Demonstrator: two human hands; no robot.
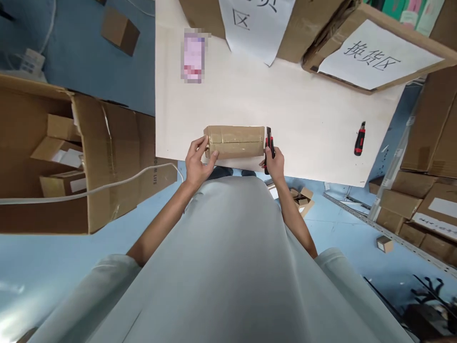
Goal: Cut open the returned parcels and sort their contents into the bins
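Note:
A brown cardboard box (pixel 236 142), long and narrow with shiny tape along its top, lies near the front edge of the white table (pixel 285 105). My left hand (pixel 200 159) grips the box's left end, fingers behind it and thumb at its front corner. At the right end, my right hand (pixel 274 162) is closed round a black and red utility knife (pixel 269 148), whose tip points away from me beside the box. A second black and red knife (pixel 360 139) rests at the table's right side.
A pinkish, pixelated item (pixel 193 56) lies at the table's back left. Cartons with paper signs (pixel 378 55) stand along the back. To the left, a large open carton (pixel 121 162) holds smaller boxes, with a white cable (pixel 135 179) across it. Stacked boxes (pixel 437 209) are at the right.

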